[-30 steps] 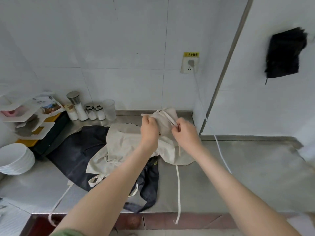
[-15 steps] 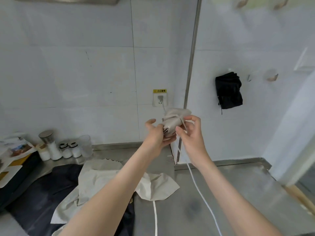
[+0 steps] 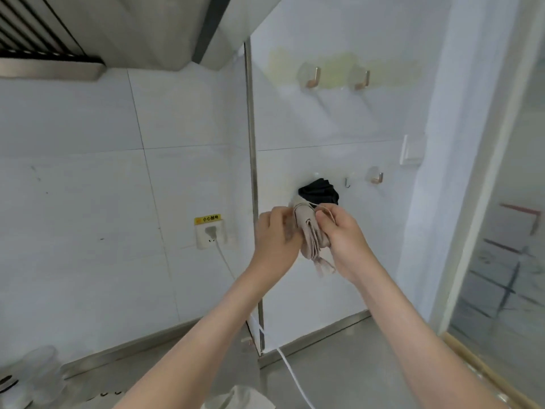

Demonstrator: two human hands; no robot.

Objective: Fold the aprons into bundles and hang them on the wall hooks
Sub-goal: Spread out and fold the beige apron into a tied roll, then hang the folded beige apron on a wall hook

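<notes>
— Two hands on the beige bundle point(image 3: 309, 231), and it sits right between them, held up in front of the wall. My left hand point(image 3: 275, 231) has its fingers point(image 3: 283, 214) curled round the bundle's left side. My right hand point(image 3: 343, 240) pinches the thin tie loop point(image 3: 324, 208) at the top between thumb and forefinger.

— How does it lie?

— Long axis close to upright, top tipped a little left, loose strap ends dangling below my fingers. It's soft woven cloth, rolled tight, with the folded edges showing at the lower end.

— And the hooks?

— The black bundle point(image 3: 320, 194) hangs just behind and above my fingers; I can't make out its hook. The free ones lie up and to the right: a small grey metal hook point(image 3: 347, 182) first, then a copper-coloured hook point(image 3: 377, 178) beyond it. My right hand is nearer and it has the loop, so I'd say that hand leads.

— Any risk?

— The loop is thin and slack, so it could slip past that small tip. A higher pair of hooks point(image 3: 312, 78) sits far above, on glossy wall.
</notes>
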